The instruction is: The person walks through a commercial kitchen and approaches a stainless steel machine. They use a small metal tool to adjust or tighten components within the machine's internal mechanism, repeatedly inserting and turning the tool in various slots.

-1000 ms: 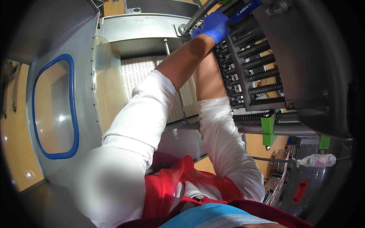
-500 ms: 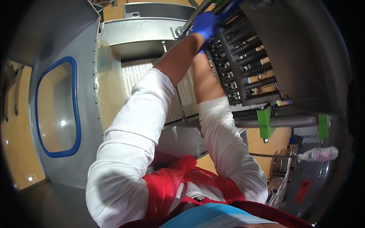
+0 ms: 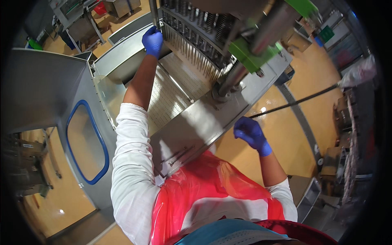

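My left hand [image 3: 153, 42], in a blue glove, is closed round an upright metal post [image 3: 154, 14] at the far side of a steel machine. Beside it hangs the machine's head, with rows of coil springs [image 3: 204, 18] and a row of thin needles [image 3: 192, 51] pointing down. Under the needles lies a pale perforated bed [image 3: 171, 87], crossed by a thin metal rod [image 3: 175, 83]. My right hand [image 3: 251, 132], also gloved in blue, hovers apart from the near steel edge. Its fingers are curled, with nothing visible in them, and a dark hose passes close by.
A steel guard with a blue-rimmed window [image 3: 106, 159] stands at the left. On the right, a green clamp [image 3: 253, 55] sits on a thick metal column [image 3: 234, 79]. The dark hose [image 3: 298, 102] runs to a plastic-wrapped end [image 3: 359, 72]. Steel equipment lines the right side.
My right hand has left the spring head and come back toward my body. My left hand now grips the post. The view has shifted, showing more of the needles and perforated bed.
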The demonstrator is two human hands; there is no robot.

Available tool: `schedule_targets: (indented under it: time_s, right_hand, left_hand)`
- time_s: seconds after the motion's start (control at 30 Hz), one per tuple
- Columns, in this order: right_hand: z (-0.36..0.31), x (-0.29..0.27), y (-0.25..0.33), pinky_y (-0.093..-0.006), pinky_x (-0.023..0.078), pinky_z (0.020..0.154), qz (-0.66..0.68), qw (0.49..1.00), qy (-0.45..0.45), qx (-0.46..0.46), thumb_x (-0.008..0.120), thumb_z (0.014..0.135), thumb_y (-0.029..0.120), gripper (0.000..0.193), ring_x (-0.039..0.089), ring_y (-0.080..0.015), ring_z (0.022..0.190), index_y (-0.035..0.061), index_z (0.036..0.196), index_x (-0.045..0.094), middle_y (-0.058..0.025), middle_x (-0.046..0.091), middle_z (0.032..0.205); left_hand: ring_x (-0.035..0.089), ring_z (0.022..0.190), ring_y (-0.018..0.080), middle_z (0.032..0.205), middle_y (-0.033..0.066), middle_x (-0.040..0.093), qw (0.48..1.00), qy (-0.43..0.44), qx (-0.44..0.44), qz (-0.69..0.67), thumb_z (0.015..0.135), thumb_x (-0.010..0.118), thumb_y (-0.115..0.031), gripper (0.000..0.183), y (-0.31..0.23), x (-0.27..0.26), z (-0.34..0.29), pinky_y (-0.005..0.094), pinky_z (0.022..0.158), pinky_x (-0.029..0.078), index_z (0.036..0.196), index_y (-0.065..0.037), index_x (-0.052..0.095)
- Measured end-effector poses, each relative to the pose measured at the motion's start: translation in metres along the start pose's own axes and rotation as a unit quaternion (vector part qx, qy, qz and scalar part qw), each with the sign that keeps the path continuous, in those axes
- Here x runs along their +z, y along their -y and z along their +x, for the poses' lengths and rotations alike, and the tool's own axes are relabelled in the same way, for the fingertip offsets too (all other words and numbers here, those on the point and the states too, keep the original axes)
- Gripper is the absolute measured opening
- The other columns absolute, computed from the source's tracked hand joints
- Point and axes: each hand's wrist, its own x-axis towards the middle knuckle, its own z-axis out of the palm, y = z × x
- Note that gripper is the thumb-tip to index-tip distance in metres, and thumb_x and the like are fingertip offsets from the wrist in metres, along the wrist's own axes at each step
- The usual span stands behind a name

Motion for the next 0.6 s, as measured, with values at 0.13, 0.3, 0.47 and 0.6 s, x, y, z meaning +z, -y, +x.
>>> schedule_targets:
  time_s: [0.13,0.3,0.47,0.6]
  right_hand:
    - [-0.044,-0.056,-0.035,-0.0283,0.05,0.072,-0.067,0.996,-0.042,0.029,0.075,0.084,0.013,0.016,0.063,-0.0124,0.076,0.0027,0.092,0.066,-0.004,0.066,0.082]
    - [-0.089,-0.147,-0.079,-0.0275,0.05,0.072,-0.12,0.992,-0.032,-0.001,0.074,0.083,0.01,0.013,0.061,-0.0116,0.075,0.0023,0.089,0.064,-0.0025,0.065,0.081]
    - [-0.154,-0.259,-0.151,-0.0252,0.048,0.071,-0.039,0.992,-0.113,-0.034,0.073,0.087,0.011,0.013,0.058,-0.0081,0.074,0.0033,0.087,0.063,-0.0002,0.062,0.077]
    - [-0.168,-0.323,-0.192,-0.0243,0.046,0.066,0.065,0.982,-0.176,-0.024,0.073,0.087,0.011,0.013,0.054,-0.0047,0.072,0.0016,0.087,0.064,0.0011,0.062,0.075]
  left_hand:
    - [0.069,0.075,0.0158,0.092,0.013,0.075,0.998,0.015,0.049,0.028,0.089,0.065,-0.016,0.035,-0.028,-0.008,-0.041,0.0282,0.069,0.054,0.118,0.001,0.069]
    - [0.064,0.072,0.0113,0.099,0.0094,0.071,0.992,0.085,0.068,-0.067,0.093,0.061,-0.009,0.036,-0.097,-0.016,-0.111,0.0248,0.064,0.052,0.126,0.004,0.063]
    - [0.061,0.09,0.0103,0.111,0.0056,0.067,0.997,-0.006,0.039,0.064,0.097,0.061,-0.017,0.037,-0.156,-0.016,-0.235,0.0268,0.076,0.05,0.129,0.001,0.063]
    - [0.062,0.078,0.0168,0.091,0.0103,0.067,0.89,-0.171,0.285,0.311,0.096,0.061,-0.013,0.02,-0.163,-0.003,-0.382,0.0313,0.071,0.051,0.107,0.001,0.07]
